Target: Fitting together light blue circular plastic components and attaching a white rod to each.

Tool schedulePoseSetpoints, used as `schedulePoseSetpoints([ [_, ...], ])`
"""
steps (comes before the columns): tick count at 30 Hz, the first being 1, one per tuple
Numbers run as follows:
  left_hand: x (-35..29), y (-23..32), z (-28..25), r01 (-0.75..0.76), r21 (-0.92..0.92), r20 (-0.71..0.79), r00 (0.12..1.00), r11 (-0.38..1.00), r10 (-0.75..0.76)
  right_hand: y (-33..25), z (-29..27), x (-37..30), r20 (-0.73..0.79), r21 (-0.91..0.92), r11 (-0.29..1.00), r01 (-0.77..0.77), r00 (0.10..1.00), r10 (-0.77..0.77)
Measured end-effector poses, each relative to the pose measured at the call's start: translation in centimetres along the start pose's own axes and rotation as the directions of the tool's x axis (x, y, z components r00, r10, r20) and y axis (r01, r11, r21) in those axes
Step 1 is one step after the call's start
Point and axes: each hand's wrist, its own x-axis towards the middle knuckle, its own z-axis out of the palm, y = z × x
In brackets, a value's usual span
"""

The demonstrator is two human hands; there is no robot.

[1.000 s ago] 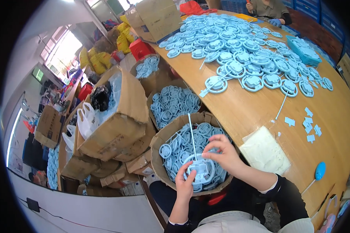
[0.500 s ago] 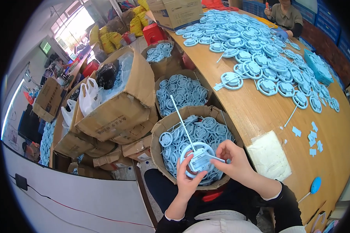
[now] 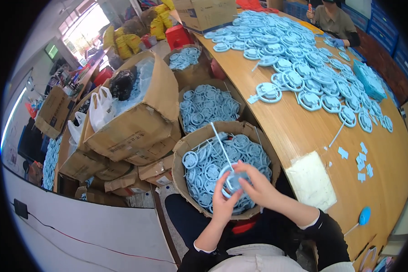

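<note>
Between my hands is a light-blue round plastic part [image 3: 233,181] with a frame-like middle and a long thin stick [image 3: 221,146] pointing up and away. My left hand [image 3: 222,204] closes round its left and near rim, thumb on the near side. Bent over its right side and top, my right hand [image 3: 261,187] presses its fingers against the part and covers much of it, with some blur. Just beneath, a large open cardboard box [image 3: 180,168] is filled with similar blue ring-shaped parts [image 3: 211,171].
On the wooden table [image 3: 276,129] at right lie a heap of blue ring parts [image 3: 310,75], small flat blue pieces [image 3: 361,157], a white pad [image 3: 311,183] and a blue disc on a stick [image 3: 364,216]. Stacked cartons [image 3: 136,122] stand left. A gloved co-worker's hand [image 3: 337,42] is far right.
My right hand has moved left and over the part, covering its middle; a small piece that stuck out at its fingertips no longer shows. The part has shifted slightly. The co-worker's gloved hand moved right.
</note>
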Motion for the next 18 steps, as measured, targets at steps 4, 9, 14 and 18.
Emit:
schedulePoseSetpoints([
  [4, 0.3, 0.3, -0.9, -0.004, -0.107, -0.185, 0.983, 0.994, -0.016, 1.1, -2.2, 1.5, -0.148, 0.139, 0.990, -0.035, 0.987, 0.056],
  [9, 0.3, -0.4, -2.7, -0.009, -0.144, -0.224, 0.974, 0.990, -0.024, 0.7, -3.3, 1.5, -0.093, 0.283, 0.933, -0.220, 0.962, 0.255],
  [14, 0.1, 0.3, -5.2, -0.050, -0.074, -0.254, 0.967, 0.996, 0.029, -0.7, -4.7, 1.3, 0.112, 0.196, 0.935, -0.297, 0.954, 0.279],
  [18, 0.2, -0.2, -8.8, -0.049, 0.057, -0.249, 0.967, 0.997, 0.062, -2.5, -4.7, 3.2, 0.206, 0.086, 0.936, -0.342, 0.925, 0.319],
])
